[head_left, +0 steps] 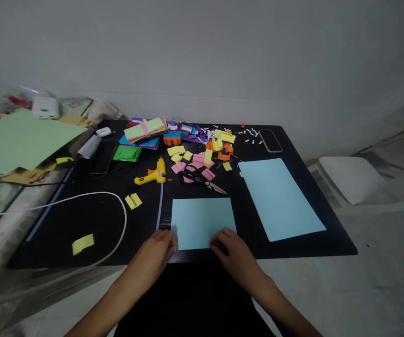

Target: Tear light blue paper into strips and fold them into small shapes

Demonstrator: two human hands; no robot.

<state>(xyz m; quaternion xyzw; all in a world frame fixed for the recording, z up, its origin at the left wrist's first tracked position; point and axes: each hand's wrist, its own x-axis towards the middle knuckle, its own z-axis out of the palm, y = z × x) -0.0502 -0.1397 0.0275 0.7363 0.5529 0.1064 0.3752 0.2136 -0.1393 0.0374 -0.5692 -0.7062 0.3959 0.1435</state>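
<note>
While the small blue sheet (202,217) lies flat at the near edge of the counter (139,229), left hand (163,241) is at its near-left corner, right hand (225,243) at its near-right one. Both curled narrow; can't tell if either pinches paper. Right of that sheet: larger blue sheet (282,201). Just beyond it: scissors (205,182). Beyond-left of it: yellow glue gun (160,171). Farther behind it: pink paper pieces (199,159). Far behind-right of it: phone (270,141).

Pale-edged phone (270,141) near the grey wall (202,51), white cable (125,216) looping at left, white seat (351,179) at right
</note>
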